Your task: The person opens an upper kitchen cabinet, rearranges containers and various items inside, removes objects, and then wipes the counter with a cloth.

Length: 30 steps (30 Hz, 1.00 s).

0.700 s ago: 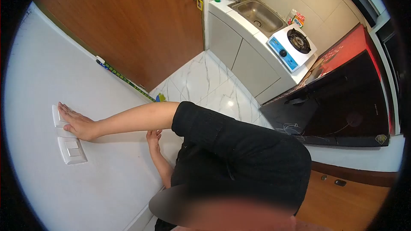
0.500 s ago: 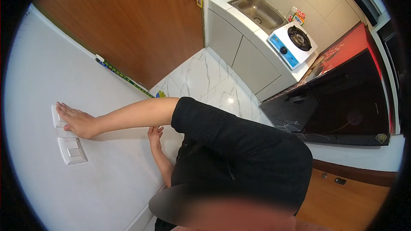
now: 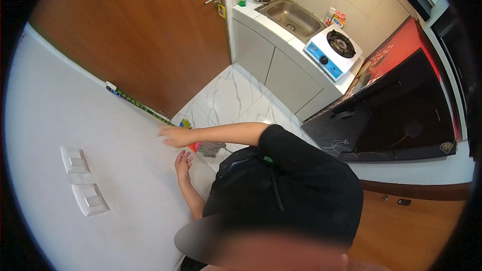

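Observation:
Across my body reaches my right arm in a black sleeve, and my right hand (image 3: 174, 135) is near the white wall (image 3: 130, 155). Its fingers are extended and somewhat smeared by motion, with nothing seen in them. Just below it is my left hand (image 3: 184, 164), raised beside the wall with fingers apart and loosely bent, holding nothing. Further left on the wall are an upper white light switch (image 3: 75, 160) and a lower white light switch (image 3: 91, 199), both away from my hands. A grey mop head (image 3: 211, 149) shows on the floor behind my right forearm.
A brown door (image 3: 135, 30) with a metal handle stands ahead. To the right, a counter holds a steel sink (image 3: 291, 17) and a gas stove (image 3: 334, 52), beside a black fridge (image 3: 386, 115). A green patterned strip (image 3: 138, 104) runs along the wall's edge. The floor (image 3: 221, 90) is marble-patterned tile.
My right hand has left the upper light switch and moved right, close above my left hand. The mop head has come into view. My left hand has hardly moved.

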Each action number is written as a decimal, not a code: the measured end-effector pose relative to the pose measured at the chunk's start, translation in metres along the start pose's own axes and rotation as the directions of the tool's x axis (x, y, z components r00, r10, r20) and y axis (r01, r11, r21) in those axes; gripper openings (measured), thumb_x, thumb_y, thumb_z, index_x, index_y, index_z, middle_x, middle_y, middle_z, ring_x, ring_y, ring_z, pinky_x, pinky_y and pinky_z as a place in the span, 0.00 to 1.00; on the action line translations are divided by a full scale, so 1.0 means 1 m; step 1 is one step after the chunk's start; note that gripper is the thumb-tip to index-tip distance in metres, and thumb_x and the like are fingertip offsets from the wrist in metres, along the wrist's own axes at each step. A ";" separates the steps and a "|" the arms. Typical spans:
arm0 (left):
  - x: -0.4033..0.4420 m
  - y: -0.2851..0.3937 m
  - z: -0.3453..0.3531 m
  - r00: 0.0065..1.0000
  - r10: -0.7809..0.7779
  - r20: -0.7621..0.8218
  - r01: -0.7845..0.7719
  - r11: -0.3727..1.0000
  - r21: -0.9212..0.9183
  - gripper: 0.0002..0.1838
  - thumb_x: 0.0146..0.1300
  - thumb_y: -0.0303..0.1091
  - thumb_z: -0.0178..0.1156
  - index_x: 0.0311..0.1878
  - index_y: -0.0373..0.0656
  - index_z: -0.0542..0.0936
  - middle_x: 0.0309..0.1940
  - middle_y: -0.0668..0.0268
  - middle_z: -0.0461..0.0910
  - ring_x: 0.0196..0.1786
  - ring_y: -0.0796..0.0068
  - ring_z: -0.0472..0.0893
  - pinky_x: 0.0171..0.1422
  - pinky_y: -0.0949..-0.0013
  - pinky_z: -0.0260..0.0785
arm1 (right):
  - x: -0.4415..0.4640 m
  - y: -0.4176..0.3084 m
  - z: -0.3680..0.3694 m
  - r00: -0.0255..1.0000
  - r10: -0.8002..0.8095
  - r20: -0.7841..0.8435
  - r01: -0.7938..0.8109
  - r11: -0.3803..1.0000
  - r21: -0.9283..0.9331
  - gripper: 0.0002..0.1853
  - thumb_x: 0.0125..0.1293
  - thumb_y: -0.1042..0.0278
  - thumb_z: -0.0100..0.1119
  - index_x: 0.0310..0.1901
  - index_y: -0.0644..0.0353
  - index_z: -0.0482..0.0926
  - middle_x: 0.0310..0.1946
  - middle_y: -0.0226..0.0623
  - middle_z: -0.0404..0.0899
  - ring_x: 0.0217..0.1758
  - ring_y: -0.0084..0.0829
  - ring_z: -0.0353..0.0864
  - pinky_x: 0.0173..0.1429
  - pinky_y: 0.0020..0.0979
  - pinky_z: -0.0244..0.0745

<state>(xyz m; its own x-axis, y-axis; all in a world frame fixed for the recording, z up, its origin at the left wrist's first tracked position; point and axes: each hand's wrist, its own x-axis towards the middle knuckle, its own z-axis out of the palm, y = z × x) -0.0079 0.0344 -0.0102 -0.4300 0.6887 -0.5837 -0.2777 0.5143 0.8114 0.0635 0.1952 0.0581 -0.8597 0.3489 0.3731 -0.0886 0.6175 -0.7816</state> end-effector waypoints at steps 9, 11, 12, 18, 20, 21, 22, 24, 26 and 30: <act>0.049 0.020 0.061 0.980 -0.057 0.190 0.029 0.988 0.149 0.22 0.70 0.32 0.50 0.65 0.41 0.70 0.53 0.62 0.81 0.44 0.76 0.81 0.41 0.77 0.70 | -0.298 0.118 -0.149 0.445 0.829 -0.337 -0.888 0.458 -0.047 0.20 0.61 0.61 0.56 0.49 0.66 0.82 0.46 0.53 0.83 0.52 0.49 0.82 0.59 0.42 0.75; 0.071 0.024 0.083 0.967 -0.067 0.244 0.025 0.985 0.173 0.21 0.70 0.31 0.50 0.65 0.41 0.69 0.53 0.61 0.81 0.44 0.76 0.81 0.40 0.78 0.70 | -0.354 0.116 -0.168 0.307 0.823 -0.478 -0.935 0.355 0.012 0.20 0.60 0.61 0.55 0.47 0.66 0.82 0.45 0.53 0.83 0.51 0.49 0.82 0.58 0.43 0.75; 0.078 0.028 0.096 0.961 -0.069 0.269 0.019 0.983 0.184 0.21 0.70 0.31 0.49 0.65 0.40 0.69 0.53 0.61 0.81 0.44 0.76 0.81 0.40 0.79 0.70 | -0.378 0.113 -0.175 0.225 0.830 -0.510 -0.949 0.306 0.079 0.20 0.60 0.60 0.55 0.47 0.66 0.83 0.45 0.54 0.83 0.51 0.49 0.82 0.58 0.43 0.75; 0.123 0.063 0.192 0.919 -0.064 0.389 -0.059 0.954 0.295 0.21 0.70 0.32 0.50 0.65 0.40 0.70 0.52 0.62 0.81 0.44 0.77 0.81 0.42 0.77 0.70 | -0.442 0.114 -0.192 -0.060 0.844 -0.533 -0.964 0.088 0.249 0.21 0.61 0.58 0.56 0.48 0.66 0.82 0.46 0.57 0.82 0.52 0.52 0.81 0.60 0.43 0.74; 0.136 0.078 0.230 0.915 -0.079 0.395 -0.063 0.940 0.335 0.21 0.69 0.32 0.52 0.64 0.39 0.71 0.51 0.62 0.82 0.43 0.77 0.80 0.42 0.77 0.69 | -0.447 0.130 -0.207 -0.019 0.862 -0.507 -0.980 0.085 0.181 0.21 0.61 0.58 0.56 0.49 0.67 0.82 0.47 0.57 0.82 0.53 0.52 0.81 0.60 0.43 0.74; 0.142 0.085 0.249 0.908 -0.067 0.413 -0.091 0.932 0.350 0.21 0.69 0.33 0.52 0.64 0.39 0.71 0.51 0.62 0.82 0.44 0.76 0.80 0.44 0.76 0.69 | -0.446 0.135 -0.216 0.031 0.877 -0.480 -0.987 0.102 0.122 0.22 0.61 0.58 0.56 0.49 0.67 0.82 0.47 0.57 0.82 0.53 0.53 0.80 0.61 0.43 0.74; 0.146 0.093 0.267 0.902 -0.057 0.428 -0.115 0.923 0.366 0.22 0.69 0.33 0.53 0.64 0.39 0.72 0.51 0.62 0.82 0.44 0.75 0.80 0.46 0.75 0.70 | -0.442 0.137 -0.225 0.081 0.891 -0.446 -0.991 0.121 0.064 0.22 0.62 0.57 0.57 0.49 0.68 0.81 0.48 0.57 0.81 0.54 0.53 0.80 0.61 0.43 0.73; 0.159 0.111 0.305 0.882 -0.009 0.472 -0.194 0.904 0.380 0.22 0.69 0.35 0.54 0.64 0.40 0.72 0.51 0.63 0.82 0.46 0.75 0.80 0.50 0.72 0.69 | -0.433 0.149 -0.256 0.083 0.916 -0.393 -0.994 0.105 0.033 0.23 0.63 0.56 0.57 0.51 0.68 0.80 0.49 0.57 0.81 0.55 0.53 0.79 0.62 0.43 0.73; 0.170 0.122 0.335 0.850 0.045 0.524 -0.283 0.879 0.383 0.22 0.68 0.39 0.53 0.64 0.43 0.73 0.52 0.66 0.82 0.47 0.75 0.80 0.53 0.68 0.68 | -0.423 0.163 -0.284 0.103 0.920 -0.377 -0.995 0.094 -0.043 0.24 0.64 0.56 0.57 0.52 0.68 0.79 0.49 0.57 0.81 0.55 0.53 0.79 0.62 0.43 0.72; 0.174 0.154 0.384 0.844 0.028 0.536 -0.291 0.863 0.412 0.21 0.68 0.34 0.55 0.62 0.37 0.74 0.50 0.60 0.82 0.48 0.72 0.80 0.55 0.71 0.70 | -0.394 0.184 -0.341 0.187 0.865 -0.466 -0.974 0.226 0.029 0.23 0.64 0.56 0.57 0.54 0.67 0.79 0.51 0.56 0.80 0.56 0.51 0.80 0.62 0.42 0.73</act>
<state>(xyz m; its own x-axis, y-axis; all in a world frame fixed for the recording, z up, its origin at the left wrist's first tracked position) 0.2043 0.4291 0.0015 0.0896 0.8695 -0.4858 0.2394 0.4546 0.8579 0.5569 0.4118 -0.0625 -0.0028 0.9279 -0.3729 0.8025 -0.2204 -0.5544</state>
